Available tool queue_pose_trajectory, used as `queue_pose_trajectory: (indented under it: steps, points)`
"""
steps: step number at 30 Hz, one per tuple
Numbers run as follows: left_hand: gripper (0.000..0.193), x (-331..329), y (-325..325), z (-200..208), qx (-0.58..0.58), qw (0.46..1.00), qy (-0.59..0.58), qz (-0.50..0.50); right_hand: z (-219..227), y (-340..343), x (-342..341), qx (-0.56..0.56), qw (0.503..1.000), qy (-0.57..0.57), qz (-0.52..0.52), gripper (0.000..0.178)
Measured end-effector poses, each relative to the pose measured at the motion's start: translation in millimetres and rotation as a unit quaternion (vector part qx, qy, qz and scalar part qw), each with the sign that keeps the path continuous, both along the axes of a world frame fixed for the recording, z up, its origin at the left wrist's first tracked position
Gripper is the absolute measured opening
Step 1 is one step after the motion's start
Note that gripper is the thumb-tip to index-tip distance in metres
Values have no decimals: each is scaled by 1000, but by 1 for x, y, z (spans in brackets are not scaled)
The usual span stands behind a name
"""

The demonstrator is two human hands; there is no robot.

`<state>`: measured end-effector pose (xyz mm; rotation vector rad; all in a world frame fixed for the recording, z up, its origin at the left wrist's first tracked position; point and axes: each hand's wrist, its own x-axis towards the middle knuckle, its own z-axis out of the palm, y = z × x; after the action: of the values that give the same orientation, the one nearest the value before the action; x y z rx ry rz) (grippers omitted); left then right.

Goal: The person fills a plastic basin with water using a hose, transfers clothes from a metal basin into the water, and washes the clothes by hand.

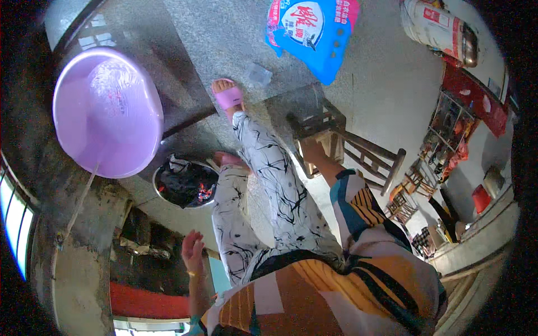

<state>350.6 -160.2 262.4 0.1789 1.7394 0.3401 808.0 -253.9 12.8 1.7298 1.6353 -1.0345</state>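
My right hand (pixel 311 150) is down at a small wooden chair (pixel 367 159) with a slatted back, at my right side. It seems to be closed on the chair's edge, though its fingers hardly show. My left hand (pixel 193 246) hangs in the air at the lower left, fingers loosely bent and nothing in it. Ahead of it, a round metal basin (pixel 156 182) holds dark wet-looking clothes (pixel 182 185) with some red and white. Farther left is a big light purple basin (pixel 73 117) with water in it. A thin stream or hose (pixel 84 201) leads to its rim from a tap (pixel 60 239).
A blue and pink detergent bag (pixel 322 53) lies on the grey floor ahead, with a clear plastic container (pixel 259 74) near it. My foot in a pink slipper (pixel 228 98) stands between basin and chair. Stools (pixel 417 182), a wire rack (pixel 448 123) and a white sack (pixel 431 28) are at the right.
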Motion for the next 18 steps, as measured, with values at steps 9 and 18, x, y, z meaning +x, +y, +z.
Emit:
queue_pose_trajectory:
  steps: [9, 18]
  points:
    - [41, 28, -26, -87, 57, 871, 67, -483, -48, 38, -6, -37, 998, -32, -26, 35]
    - [55, -5, -71, -76, -40, 898, 151, -412, -84, 38, -6, -76, 995, -59, 1, 37]
